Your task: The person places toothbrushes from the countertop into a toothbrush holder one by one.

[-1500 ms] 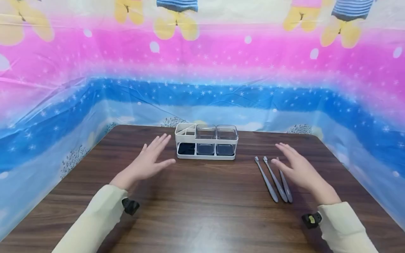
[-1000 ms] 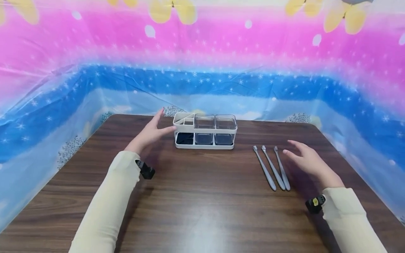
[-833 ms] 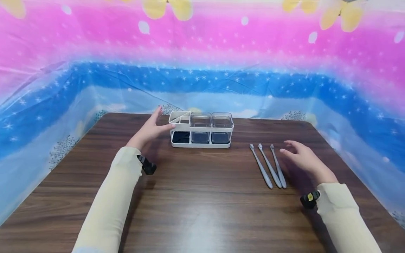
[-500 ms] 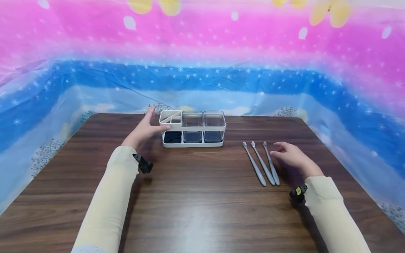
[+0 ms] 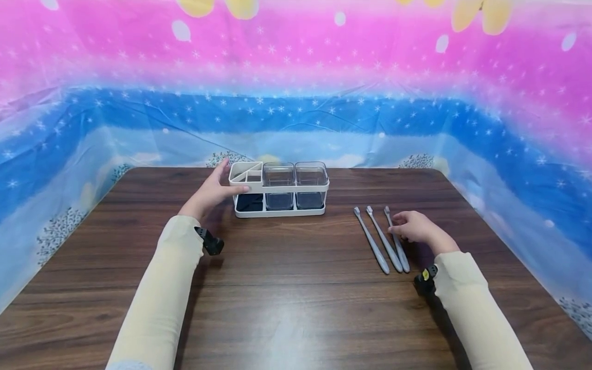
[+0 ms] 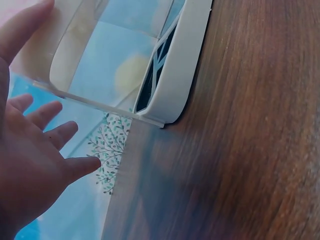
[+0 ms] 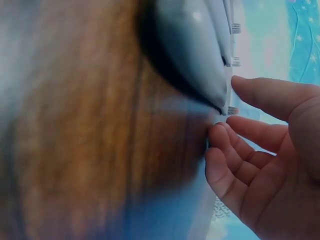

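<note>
Altogether 3 grey toothbrushes [image 5: 385, 240] — 1 white rack [image 5: 287, 189]

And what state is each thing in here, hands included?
White rack, upright on the table.
Clear cups, upright in the rack.
Three toothbrushes, lying flat, bristles up.
Left hand, fingers spread at the rack's end.
Right hand, fingers bent at the rightmost toothbrush; contact unclear.
</note>
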`<act>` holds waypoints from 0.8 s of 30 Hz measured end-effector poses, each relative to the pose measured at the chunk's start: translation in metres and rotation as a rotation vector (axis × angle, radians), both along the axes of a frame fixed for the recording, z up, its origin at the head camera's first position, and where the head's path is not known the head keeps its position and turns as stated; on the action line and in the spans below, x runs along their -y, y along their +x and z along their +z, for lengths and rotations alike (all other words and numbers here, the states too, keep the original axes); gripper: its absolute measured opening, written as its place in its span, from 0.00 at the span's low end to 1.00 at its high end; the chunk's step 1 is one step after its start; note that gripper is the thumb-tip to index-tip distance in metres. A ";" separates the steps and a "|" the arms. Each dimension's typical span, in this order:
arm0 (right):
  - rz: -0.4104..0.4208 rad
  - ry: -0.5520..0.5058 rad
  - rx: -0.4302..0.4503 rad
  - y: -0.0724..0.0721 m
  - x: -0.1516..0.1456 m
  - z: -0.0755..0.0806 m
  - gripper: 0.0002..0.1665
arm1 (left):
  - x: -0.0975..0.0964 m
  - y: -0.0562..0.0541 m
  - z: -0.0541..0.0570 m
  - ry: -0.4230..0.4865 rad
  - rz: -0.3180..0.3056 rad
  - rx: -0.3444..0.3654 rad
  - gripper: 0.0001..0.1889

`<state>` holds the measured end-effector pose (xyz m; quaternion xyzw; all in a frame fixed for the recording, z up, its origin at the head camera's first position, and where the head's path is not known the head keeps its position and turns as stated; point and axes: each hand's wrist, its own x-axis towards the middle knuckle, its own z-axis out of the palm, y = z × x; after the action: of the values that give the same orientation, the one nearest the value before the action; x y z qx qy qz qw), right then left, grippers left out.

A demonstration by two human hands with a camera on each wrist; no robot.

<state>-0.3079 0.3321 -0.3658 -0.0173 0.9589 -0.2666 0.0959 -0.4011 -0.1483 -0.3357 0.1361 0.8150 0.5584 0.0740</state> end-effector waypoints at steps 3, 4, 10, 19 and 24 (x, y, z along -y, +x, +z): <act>-0.015 -0.010 0.031 -0.004 0.002 0.000 0.32 | 0.001 -0.006 -0.006 -0.004 -0.001 -0.013 0.55; -0.018 -0.008 0.037 -0.005 0.002 -0.001 0.32 | 0.001 -0.007 -0.008 -0.012 -0.002 -0.022 0.55; -0.041 0.001 0.063 -0.010 0.003 -0.001 0.32 | 0.001 -0.008 -0.012 -0.039 -0.010 -0.046 0.54; -0.059 0.012 0.059 -0.013 0.008 0.001 0.28 | 0.004 -0.008 -0.011 -0.017 -0.034 -0.020 0.53; -0.070 -0.006 0.053 -0.016 0.012 0.005 0.27 | 0.004 -0.007 -0.013 -0.048 -0.036 -0.018 0.53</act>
<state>-0.3242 0.3202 -0.3613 0.0232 0.9552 -0.2730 0.1120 -0.4085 -0.1521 -0.3483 0.1539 0.8263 0.5359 0.0797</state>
